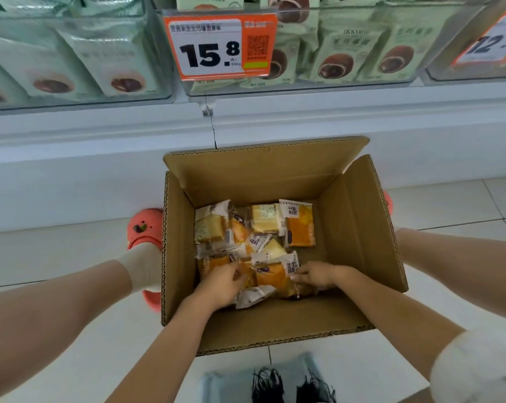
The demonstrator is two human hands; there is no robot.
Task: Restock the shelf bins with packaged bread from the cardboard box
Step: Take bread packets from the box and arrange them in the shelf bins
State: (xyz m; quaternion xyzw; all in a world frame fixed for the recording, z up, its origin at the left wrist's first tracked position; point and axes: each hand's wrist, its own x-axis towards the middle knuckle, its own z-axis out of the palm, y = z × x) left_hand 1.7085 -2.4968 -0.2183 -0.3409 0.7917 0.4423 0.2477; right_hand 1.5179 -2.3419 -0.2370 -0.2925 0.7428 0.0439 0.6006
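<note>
Both my hands are down inside the open brown cardboard box (275, 175) on the white tile floor (71, 330). My left hand (221, 282) curls its fingers on an orange bread packet (214, 261) near the box's left wall. My right hand (314, 276) pinches another packet (272, 274) with a white label. More small clear packets of yellow bread (259, 228) lie in a pile on the box's bottom. Above, an orange price tag (219, 46) reads "15.8" on the clear shelf bins (347, 82).

Bright even light, soft shadows – glare on shelf bins (71, 53); edges warped, slightly blurred.
</note>
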